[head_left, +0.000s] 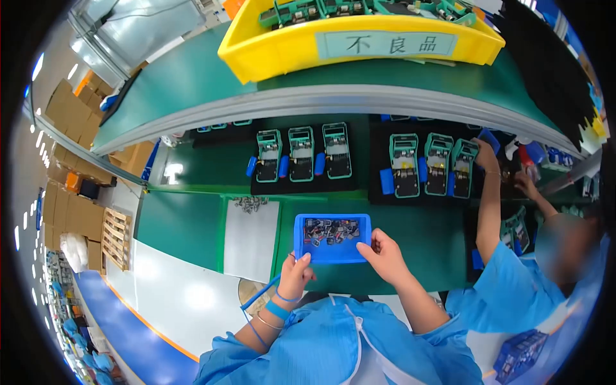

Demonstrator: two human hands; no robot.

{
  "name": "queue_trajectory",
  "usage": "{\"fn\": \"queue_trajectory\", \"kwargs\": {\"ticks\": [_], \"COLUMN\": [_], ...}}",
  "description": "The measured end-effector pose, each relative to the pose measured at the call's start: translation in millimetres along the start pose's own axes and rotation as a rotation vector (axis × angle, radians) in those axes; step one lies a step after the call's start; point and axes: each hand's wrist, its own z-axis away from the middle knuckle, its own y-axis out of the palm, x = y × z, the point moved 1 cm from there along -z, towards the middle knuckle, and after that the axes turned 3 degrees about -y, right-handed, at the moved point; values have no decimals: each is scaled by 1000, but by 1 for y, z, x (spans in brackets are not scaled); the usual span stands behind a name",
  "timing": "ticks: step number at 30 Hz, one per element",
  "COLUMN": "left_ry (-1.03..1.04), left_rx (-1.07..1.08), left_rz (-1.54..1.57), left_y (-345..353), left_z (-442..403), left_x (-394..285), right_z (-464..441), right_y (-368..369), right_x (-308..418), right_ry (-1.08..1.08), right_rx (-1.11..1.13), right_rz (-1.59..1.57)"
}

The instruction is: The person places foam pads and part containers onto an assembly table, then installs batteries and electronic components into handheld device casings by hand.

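A small blue plastic bin [333, 258] is held over the green bench in front of me. Several small dark and metallic parts [332, 231] lie in its far half. At the bin's near left corner, my left hand [295, 274] grips the wall, thumb on the rim; a blue wrist strap with a coiled cord [277, 310] circles that wrist. My right hand [383, 255] pinches the near right corner, thumb over the rim. Beyond the bin, green-framed device housings [301, 154] with blue pieces attached lie in rows on black mats.
A yellow bin [366, 51] with a Chinese label and green frames inside stands on the upper shelf. A metal shelf edge [333, 95] crosses above the bench. Left of the blue bin lies a white sheet [250, 240] with small metal parts. At right, a co-worker's arm [489, 205] reaches toward the housings.
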Motion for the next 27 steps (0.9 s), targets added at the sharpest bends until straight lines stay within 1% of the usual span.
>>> {"fn": "queue_trajectory", "kwargs": {"ticks": [2, 3, 4, 6, 7, 8, 9, 10, 11, 12, 14, 15, 16, 17, 18, 19, 20, 21, 22, 23, 25, 27], "left_ry": [-11, -21, -20, -40, -17, -41, -73, -112, -120, -129, -88, -98, -110, -92, -89, -85, -120, -165, -212, -273, -290, -306], "left_rx": [61, 82, 82, 7, 45, 34, 25, -40, -84, -128, -228, -279, -333, -363, -366, -371, -326, -359, -389, -471, -543, -612], "left_rz": [-52, -43, -12, 21, -9, 56, 121, 215, 268, 325, 261, 246, 233, 184, 176, 162, 204, 190, 178, 260, 413, 440], "left_y": [-14, -22, -39, -58, -74, -94, -115, -134, -153, -167, -179, -184, -186, -186, -182, -180, -181, -182, -180, -179, -182, -181], "left_z": [-2, -2, 3, 6, 9, 9, 10, 11, 13, 16, 29, 36, 44, 52, 61, 72, 80, 89, 96, 102, 109, 111], "left_x": [-5, -8, -10, -21, -22, -18, -7, 2, 15, 27, 36, 43, 49, 57, 61, 64, 69, 73, 76, 79, 89, 95], "right_z": [5, 5, 5, -4, -13, -26, -43, -64, -88, -117, -173, -204, -239, -277, -302, -321, -365, -411, -427, -444, -463, -478], "right_y": [16, 24, 42, 57, 63, 62, 63, 61, 59, 52, 43, 35, 26, 10, 8, 8, -19, -47, -36, -39, -46, -57], "right_x": [-1, -4, -6, -6, 2, 2, 14, 21, 30, 33, 58, 63, 63, 53, 56, 57, 28, -5, -9, -14, -29, -54], "right_ry": [2, 3, 3, 1, 13, 30, 2, 25, -2, -28, -105, -221, -269, -271, -310, -261, -177, -96, -96, -77, -33, 18], "right_rx": [-22, -48, -63, -144, -194, -188, -236, -279, -329, -332, -404, -426, -428, -427, -479, -519, -472, -427, -404, -387, -352, -326], "right_rz": [2, -77, -143, -231, -282, -318, -258, -225, -220, -213, -262, -245, -216, -170, -120, -113, -83, -54, -54, -77, -120, -165]}}
